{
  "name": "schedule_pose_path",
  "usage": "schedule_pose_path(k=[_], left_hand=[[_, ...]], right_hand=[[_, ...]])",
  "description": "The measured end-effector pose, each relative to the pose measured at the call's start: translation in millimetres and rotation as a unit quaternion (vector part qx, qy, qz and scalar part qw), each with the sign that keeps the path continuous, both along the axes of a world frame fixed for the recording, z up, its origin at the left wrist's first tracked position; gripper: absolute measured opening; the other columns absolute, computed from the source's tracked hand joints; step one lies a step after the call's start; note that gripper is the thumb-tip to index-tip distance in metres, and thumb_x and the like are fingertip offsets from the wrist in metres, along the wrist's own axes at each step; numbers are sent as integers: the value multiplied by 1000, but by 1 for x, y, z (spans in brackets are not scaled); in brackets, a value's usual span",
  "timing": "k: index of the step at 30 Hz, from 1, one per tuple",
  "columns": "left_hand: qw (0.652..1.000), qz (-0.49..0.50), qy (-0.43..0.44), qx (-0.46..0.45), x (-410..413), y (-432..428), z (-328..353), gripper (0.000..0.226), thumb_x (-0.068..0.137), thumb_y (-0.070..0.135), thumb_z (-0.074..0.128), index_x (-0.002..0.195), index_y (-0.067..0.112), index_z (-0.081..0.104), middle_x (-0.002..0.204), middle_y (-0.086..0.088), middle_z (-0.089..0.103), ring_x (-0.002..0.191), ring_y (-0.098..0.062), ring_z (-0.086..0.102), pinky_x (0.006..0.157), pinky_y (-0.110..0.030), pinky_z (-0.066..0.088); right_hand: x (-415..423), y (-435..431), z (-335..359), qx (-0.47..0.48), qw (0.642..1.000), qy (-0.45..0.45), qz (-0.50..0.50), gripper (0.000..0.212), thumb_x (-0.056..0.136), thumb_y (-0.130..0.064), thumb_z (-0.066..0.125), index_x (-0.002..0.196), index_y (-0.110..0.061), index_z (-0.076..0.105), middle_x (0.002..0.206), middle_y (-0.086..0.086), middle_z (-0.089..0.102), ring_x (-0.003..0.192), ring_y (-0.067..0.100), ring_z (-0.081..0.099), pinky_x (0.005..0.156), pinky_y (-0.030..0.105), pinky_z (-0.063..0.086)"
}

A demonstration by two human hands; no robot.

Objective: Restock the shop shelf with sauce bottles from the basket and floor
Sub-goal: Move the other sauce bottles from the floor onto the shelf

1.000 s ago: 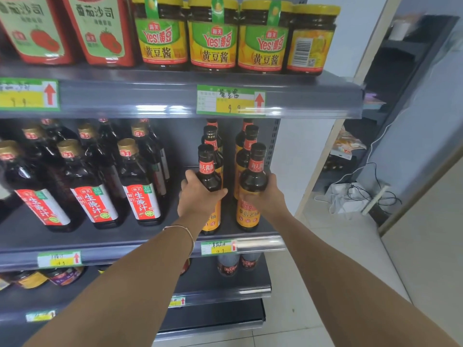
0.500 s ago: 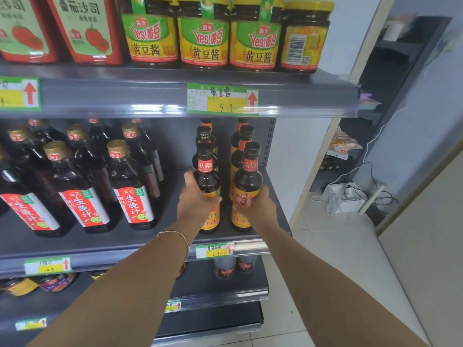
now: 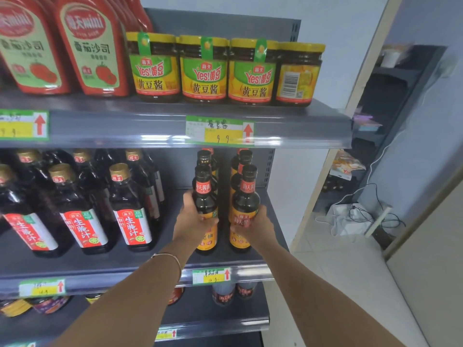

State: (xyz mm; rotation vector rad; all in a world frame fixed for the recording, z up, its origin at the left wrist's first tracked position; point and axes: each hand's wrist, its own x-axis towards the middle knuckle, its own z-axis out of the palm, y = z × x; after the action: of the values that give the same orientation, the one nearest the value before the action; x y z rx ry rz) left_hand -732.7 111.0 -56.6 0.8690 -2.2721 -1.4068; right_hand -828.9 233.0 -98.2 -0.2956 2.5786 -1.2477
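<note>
Grey metal shelf [image 3: 112,261] | left hand [image 3: 193,221] grips left bottle [image 3: 205,199] (dark, round) | right hand [image 3: 253,226] grips right bottle [image 3: 245,201]

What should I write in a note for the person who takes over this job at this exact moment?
Left grip: holds the front left bottle, which stands on the middle shelf.
Right grip: holds the front right bottle, upright beside it with a gap between the two.
Done: both front bottles are placed in front of the rear bottles, in two rows at the right end of the shelf.
Left: release both bottles. Any remaining stock is out of view, so check for more.
</note>
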Motion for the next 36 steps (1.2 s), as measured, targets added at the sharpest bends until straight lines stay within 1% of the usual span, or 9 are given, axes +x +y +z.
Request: schedule_pose_path(k=[5, 8, 13, 17, 19, 23, 27, 31, 36], left_hand=[[999, -31, -38, -18, 3, -4, 2, 88, 79, -3, 62, 144, 29, 13, 124, -12, 58, 113, -33, 56, 97, -47, 48], [999, -10, -17, -36, 10, -4, 7, 60, 91, -1, 45, 143, 20, 23, 126, -15, 57, 112, -33, 56, 93, -43, 46], [995, 90, 35, 30, -2, -26, 13, 36, 99, 12, 35, 134, 11, 43, 130, -19, 55, 116, -38, 52, 94, -42, 44], [990, 57, 51, 117, -23, -43, 14, 35, 101, 22, 34, 131, 11, 48, 131, -14, 54, 124, -38, 48, 101, -44, 40], [985, 50, 29, 162, -29, -47, 9, 37, 101, 27, 33, 133, 14, 46, 122, -4, 55, 113, -32, 52, 93, -38, 40], [969, 42, -34, 240, -32, -48, -6, 40, 99, 39, 32, 138, 29, 40, 129, -6, 55, 96, -27, 54, 97, -42, 40], [960, 27, -36, 277, -38, -55, -15, 43, 98, 45, 32, 140, 34, 35, 133, -9, 54, 104, -31, 56, 101, -44, 43], [960, -2, -63, 272, -41, -60, -17, 43, 98, 44, 32, 134, 24, 44, 134, -10, 55, 105, -30, 57, 99, -43, 42], [977, -15, -6, 212, -46, -65, -6, 46, 100, 40, 31, 131, 13, 51, 137, -9, 52, 114, -23, 51, 94, -33, 31]], right_hand=[[-10, 8, -3, 67, 996, 21, 57, 66, 84, -28, 66, 138, -28, 29, 128, 4, 56, 116, 27, 56, 95, 43, 51], [-14, 19, 12, 63, 997, 37, 17, 48, 96, -19, 46, 143, -19, 37, 137, 9, 52, 119, 31, 55, 95, 41, 51], [-32, 11, 37, -84, 994, -11, -71, 36, 96, -16, 46, 131, -9, 52, 130, 13, 58, 115, 31, 55, 97, 41, 47], [-44, 0, 42, -205, 965, -136, -94, 23, 97, -23, 50, 118, -17, 57, 121, 17, 63, 116, 39, 57, 99, 48, 48], [-49, -1, 37, -208, 954, -196, -90, 30, 97, -32, 50, 124, -18, 53, 121, 19, 61, 119, 46, 54, 99, 55, 46], [-55, -2, 19, -218, 930, -289, -67, 54, 89, -56, 51, 130, -22, 50, 124, 9, 59, 97, 36, 62, 70, 41, 54], [-64, -2, 6, -228, 918, -319, -57, 69, 82, -70, 46, 129, -20, 53, 129, 12, 59, 109, 37, 60, 87, 50, 51], [-67, -2, 3, -175, 929, -318, -69, 81, 77, -75, 46, 137, -20, 45, 142, 8, 49, 122, 37, 52, 109, 61, 31], [-64, -5, 17, -153, 959, -222, -89, 56, 94, -52, 42, 133, -11, 48, 133, 7, 52, 115, 29, 52, 93, 38, 43]])
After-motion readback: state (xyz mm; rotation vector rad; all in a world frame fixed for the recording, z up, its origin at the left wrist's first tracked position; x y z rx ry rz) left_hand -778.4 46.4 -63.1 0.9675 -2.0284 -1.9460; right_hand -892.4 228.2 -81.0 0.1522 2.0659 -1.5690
